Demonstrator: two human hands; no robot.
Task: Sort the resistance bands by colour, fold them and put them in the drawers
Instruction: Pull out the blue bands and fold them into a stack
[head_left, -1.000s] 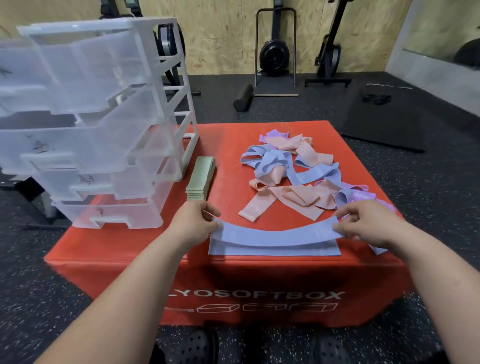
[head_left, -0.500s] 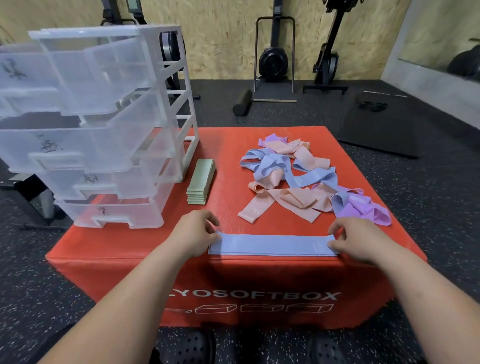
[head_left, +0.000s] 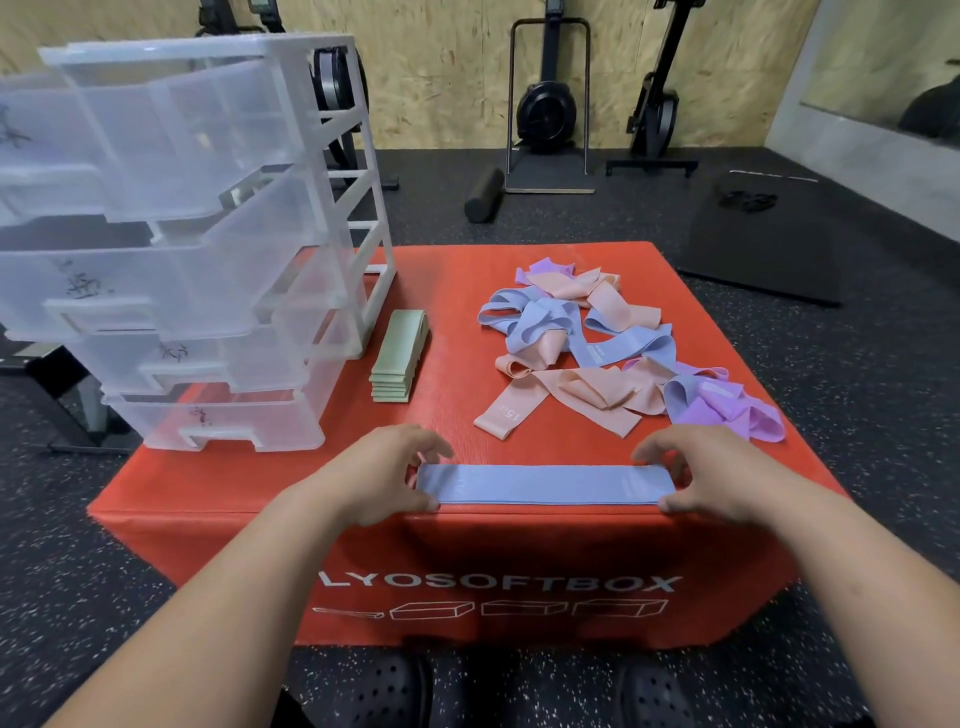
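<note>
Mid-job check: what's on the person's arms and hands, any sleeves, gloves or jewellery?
The left forearm and right forearm are bare, no sleeves in view. The left hand and right hand wear no gloves; no watch, ring or wristband shows.

A chipboard wall (head_left: 441, 78) backs a speckled black floor (head_left: 857, 389) — gym machines (head_left: 546, 111), foam roller (head_left: 484, 195), dark mat (head_left: 763, 249).

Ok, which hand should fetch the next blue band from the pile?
Right, probably. The right hand sits at the right end of the flat blue band, just in front of the tangled pile; the left hand is at the left end, nearer the drawers.
</note>
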